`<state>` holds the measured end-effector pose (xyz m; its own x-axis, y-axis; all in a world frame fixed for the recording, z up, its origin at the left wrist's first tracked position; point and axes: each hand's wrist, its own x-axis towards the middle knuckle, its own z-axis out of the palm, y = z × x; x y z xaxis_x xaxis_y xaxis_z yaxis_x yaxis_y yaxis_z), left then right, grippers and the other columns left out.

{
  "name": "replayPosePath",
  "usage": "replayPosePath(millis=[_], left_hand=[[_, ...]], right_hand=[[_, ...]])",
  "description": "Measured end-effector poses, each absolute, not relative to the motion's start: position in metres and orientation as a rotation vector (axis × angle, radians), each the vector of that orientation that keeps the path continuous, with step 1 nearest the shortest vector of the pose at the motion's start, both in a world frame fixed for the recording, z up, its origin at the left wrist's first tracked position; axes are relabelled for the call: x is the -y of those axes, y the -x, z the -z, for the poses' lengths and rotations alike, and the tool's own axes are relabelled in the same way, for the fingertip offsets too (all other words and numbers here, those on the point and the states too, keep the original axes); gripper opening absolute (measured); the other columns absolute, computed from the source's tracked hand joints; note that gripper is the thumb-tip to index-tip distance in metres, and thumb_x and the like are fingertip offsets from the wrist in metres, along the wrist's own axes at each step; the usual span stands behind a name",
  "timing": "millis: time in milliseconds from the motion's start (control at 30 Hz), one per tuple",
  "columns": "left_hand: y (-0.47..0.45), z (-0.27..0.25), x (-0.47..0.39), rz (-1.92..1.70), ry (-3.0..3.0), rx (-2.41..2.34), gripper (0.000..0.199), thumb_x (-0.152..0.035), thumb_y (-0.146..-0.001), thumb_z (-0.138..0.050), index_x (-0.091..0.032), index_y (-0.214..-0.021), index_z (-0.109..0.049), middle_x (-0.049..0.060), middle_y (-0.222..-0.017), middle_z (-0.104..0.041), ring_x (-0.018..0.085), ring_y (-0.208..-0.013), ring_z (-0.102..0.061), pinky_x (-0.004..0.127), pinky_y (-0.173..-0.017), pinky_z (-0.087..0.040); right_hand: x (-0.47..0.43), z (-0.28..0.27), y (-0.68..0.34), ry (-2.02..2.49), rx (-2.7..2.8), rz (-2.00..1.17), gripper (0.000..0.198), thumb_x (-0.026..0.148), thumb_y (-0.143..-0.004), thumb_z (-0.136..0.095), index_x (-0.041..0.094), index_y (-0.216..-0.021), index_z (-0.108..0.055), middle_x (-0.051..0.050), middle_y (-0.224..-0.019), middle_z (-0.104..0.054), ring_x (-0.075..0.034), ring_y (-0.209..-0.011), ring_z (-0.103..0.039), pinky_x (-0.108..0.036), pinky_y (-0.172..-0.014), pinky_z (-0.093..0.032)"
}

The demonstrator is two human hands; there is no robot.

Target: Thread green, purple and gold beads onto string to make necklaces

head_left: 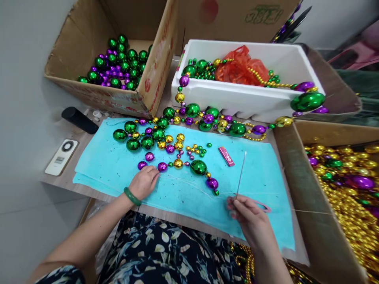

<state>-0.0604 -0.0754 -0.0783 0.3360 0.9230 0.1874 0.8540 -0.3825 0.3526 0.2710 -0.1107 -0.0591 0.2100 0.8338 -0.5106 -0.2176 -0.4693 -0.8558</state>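
Observation:
My left hand (144,182), with a green bangle on the wrist, rests on the turquoise cloth (118,173). Its fingers are curled together beside the purple bead (162,167) that ends a short row of strung beads. What they pinch, if anything, is hidden. A second purple bead (142,165) lies by its knuckles. The row runs right past a large green bead (198,167) to a small green one. My right hand (250,213) pinches a long thin needle (241,173), which points up. Pale thread crosses the cloth between the hands. Pink-handled scissors (264,206) lie partly behind the right hand.
Loose gold beads (178,145) and a pink packet (226,156) lie on the cloth. A bead garland (193,110) stretches along the white foam box (237,96). Cardboard boxes of beads stand left (103,88) and right (319,205). A phone (61,157) lies left.

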Motion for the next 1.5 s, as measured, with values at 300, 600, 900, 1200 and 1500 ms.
replayPosePath(millis=[300, 600, 900, 1200, 1500], left_hand=[[0.058, 0.081, 0.076, -0.566, -2.376, -1.624, 0.022, -0.017, -0.090, -0.046, -0.015, -0.093, -0.068, 0.010, -0.093, -0.067, 0.020, -0.085, -0.063, 0.037, -0.080, -0.055], [0.059, 0.082, 0.078, -0.618, -2.362, -1.628, 0.021, -0.018, -0.089, -0.048, -0.018, -0.092, -0.068, 0.008, -0.092, -0.068, 0.019, -0.084, -0.063, 0.035, -0.080, -0.056], [0.059, 0.076, 0.075, -0.688, -2.383, -1.532, 0.024, -0.018, -0.091, -0.045, -0.015, -0.092, -0.068, 0.010, -0.089, -0.068, 0.019, -0.085, -0.063, 0.035, -0.079, -0.055], [0.029, 0.072, 0.070, -0.890, -2.370, -1.238, 0.021, -0.020, -0.091, -0.047, -0.016, -0.095, -0.068, 0.007, -0.091, -0.070, 0.017, -0.092, -0.064, 0.033, -0.082, -0.055], [0.038, 0.096, 0.051, -0.668, -2.435, -1.265, 0.022, -0.020, -0.092, -0.046, -0.015, -0.091, -0.067, 0.009, -0.091, -0.068, 0.019, -0.086, -0.063, 0.034, -0.079, -0.054]], right_hand=[[0.116, 0.071, -0.253, 1.596, 0.621, -1.479, 0.030, 0.040, -0.055, -0.083, 0.019, -0.069, -0.067, -0.012, -0.121, -0.062, -0.024, -0.070, -0.067, -0.029, -0.045, -0.052], [0.107, 0.069, -0.241, 1.594, 0.755, -1.447, 0.035, 0.045, -0.056, -0.082, 0.017, -0.068, -0.065, -0.009, -0.097, -0.070, -0.023, -0.070, -0.069, -0.031, -0.054, -0.058], [0.101, 0.062, -0.264, 1.625, 0.711, -1.267, 0.033, 0.042, -0.055, -0.083, 0.017, -0.070, -0.069, -0.007, -0.079, -0.072, -0.021, -0.074, -0.068, -0.037, -0.077, -0.057], [0.093, 0.046, -0.297, 1.564, 0.576, -0.832, 0.019, 0.026, -0.058, -0.078, 0.017, -0.070, -0.066, -0.004, -0.076, -0.071, -0.017, -0.074, -0.069, -0.028, -0.069, -0.058], [0.085, 0.059, -0.306, 1.619, 0.589, -0.811, 0.024, 0.029, -0.059, -0.075, 0.014, -0.073, -0.062, -0.003, -0.076, -0.069, -0.009, -0.045, -0.057, -0.019, -0.037, -0.044]])
